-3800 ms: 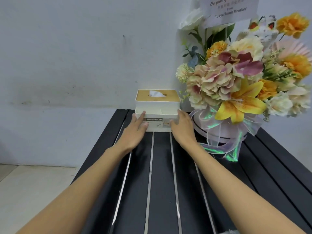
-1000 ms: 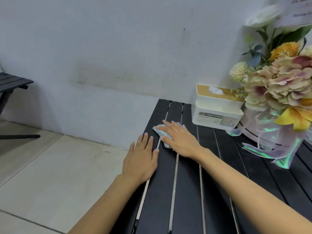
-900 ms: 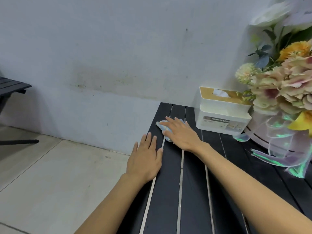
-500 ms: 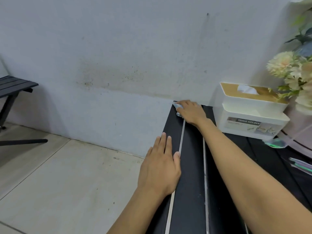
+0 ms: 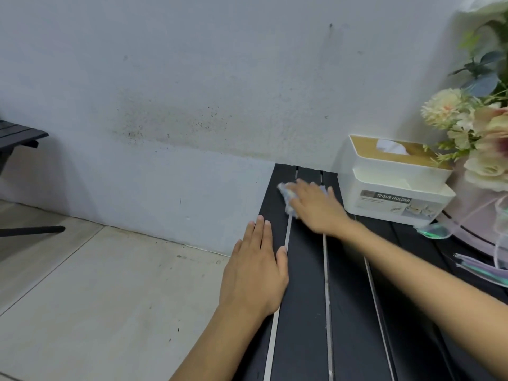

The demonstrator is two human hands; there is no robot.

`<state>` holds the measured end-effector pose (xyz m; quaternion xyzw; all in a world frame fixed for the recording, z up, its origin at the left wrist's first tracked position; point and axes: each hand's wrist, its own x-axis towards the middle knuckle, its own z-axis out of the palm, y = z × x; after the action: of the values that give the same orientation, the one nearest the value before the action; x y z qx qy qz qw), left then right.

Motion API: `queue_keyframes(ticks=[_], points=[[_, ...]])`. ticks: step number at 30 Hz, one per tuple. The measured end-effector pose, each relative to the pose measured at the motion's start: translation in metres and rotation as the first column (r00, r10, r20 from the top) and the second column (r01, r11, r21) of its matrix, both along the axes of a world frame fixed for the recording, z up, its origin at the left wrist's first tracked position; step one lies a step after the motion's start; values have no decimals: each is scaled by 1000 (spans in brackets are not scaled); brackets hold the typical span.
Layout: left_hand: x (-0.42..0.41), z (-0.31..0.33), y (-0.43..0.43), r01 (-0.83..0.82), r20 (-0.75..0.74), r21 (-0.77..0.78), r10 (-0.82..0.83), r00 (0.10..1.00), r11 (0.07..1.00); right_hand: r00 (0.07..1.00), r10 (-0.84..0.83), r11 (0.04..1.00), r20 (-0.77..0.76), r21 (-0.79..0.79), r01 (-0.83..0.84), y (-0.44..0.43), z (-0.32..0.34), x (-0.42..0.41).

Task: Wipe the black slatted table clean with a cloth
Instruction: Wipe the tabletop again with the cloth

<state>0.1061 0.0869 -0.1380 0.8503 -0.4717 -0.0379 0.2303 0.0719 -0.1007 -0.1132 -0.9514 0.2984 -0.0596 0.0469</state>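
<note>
Beside the tissue holder [image 5: 384, 185]: a pale, crumpled cloth [image 5: 286, 195] lies on the black slatted table [image 5: 302, 312], just left of the holder and near the table's far end.
Right hand [image 5: 316, 207]: flat on top of the cloth, fingers stretched out and pressing it onto the slats, not curled round it. The hand is blurred. Its outer edge comes close to the holder's left wall; whether they touch cannot be told.
Cloth: mostly hidden under the hand, showing past the fingertips and on the side away from the holder.
Left hand [image 5: 255, 273]: nearer the camera than the holder and further left, palm down on the outermost slat, fingers straight and together, holding nothing.
Tissue holder: white, two-tiered, with a tan lid and a tissue poking up; it stands on the table by the wall.
Flowers [image 5: 467, 119]: right of the holder, cream and pink blooms, green sprigs reaching over the lid's right end.
Ribbon [image 5: 481, 268]: iridescent strips on the table, right of the holder and nearer the camera.
Wall [image 5: 192, 78]: behind the holder, pale, with dark specks further left.
Floor [image 5: 82, 298]: light tiles, left of the holder and below table level.
</note>
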Motion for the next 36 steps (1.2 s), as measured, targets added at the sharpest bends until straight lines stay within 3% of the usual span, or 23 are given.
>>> queue_keyframes(ticks=[3,6,12,17,30,33,36], points=[[0,3,1,4,-15,21,-4,1000,1000,977,-202,978,73,67,197,-55,-3,32],[0,3,1,12,-16,35,-12,1000,999,959,-272,960,79,96,264,-65,-6,43],[2,4,1,26,-20,62,-25,999,998,994,-99,987,54,130,92,12,2,-5],[0,5,1,22,-17,62,-20,1000,998,995,98,993,22,57,-99,85,-3,-87],[0,5,2,15,-22,40,-14,1000,999,965,-248,967,90,77,242,-56,-7,43],[1,5,1,21,-19,48,-20,1000,999,964,-261,964,55,60,257,-50,-3,43],[2,5,0,22,-10,67,-22,1000,998,985,-160,984,62,92,154,-25,-2,29]])
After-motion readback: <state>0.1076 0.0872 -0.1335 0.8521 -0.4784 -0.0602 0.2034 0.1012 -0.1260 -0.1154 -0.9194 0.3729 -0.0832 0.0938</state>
